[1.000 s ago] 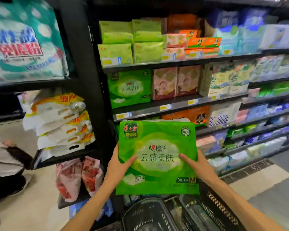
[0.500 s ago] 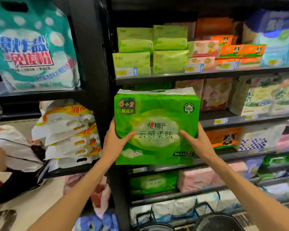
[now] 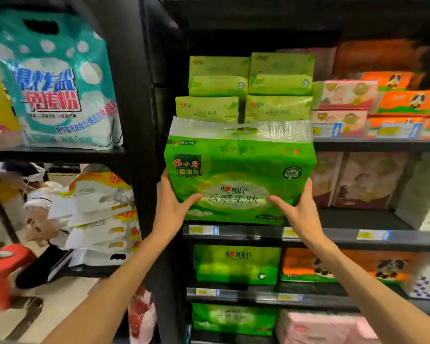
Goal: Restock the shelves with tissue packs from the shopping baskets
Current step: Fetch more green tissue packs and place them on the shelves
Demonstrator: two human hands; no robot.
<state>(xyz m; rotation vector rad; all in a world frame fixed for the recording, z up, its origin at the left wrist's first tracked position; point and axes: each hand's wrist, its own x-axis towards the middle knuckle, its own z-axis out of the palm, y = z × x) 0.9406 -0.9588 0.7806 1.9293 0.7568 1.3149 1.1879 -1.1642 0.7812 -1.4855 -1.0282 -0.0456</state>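
A big green tissue pack [image 3: 238, 175] with a clear plastic handle strip on top is in front of the second shelf [image 3: 333, 234], at its left end. My left hand [image 3: 171, 207] grips its lower left corner, thumb across the front. My right hand [image 3: 298, 207] grips its lower right corner the same way. The pack's bottom edge is level with the shelf's front rail. The shopping baskets are out of view.
Smaller green packs [image 3: 246, 90] stack on the shelf above, with pink and orange boxes [image 3: 372, 105] to their right. Pink packs [image 3: 363, 180] stand right of the held pack. A black upright post [image 3: 144, 120] borders the left. A person [image 3: 40, 199] crouches by a red stool [image 3: 5, 266].
Both hands have raised the green pack from above the baskets up to the second shelf and pushed it toward the shelf. The view has tilted up, so the baskets have dropped out of sight.
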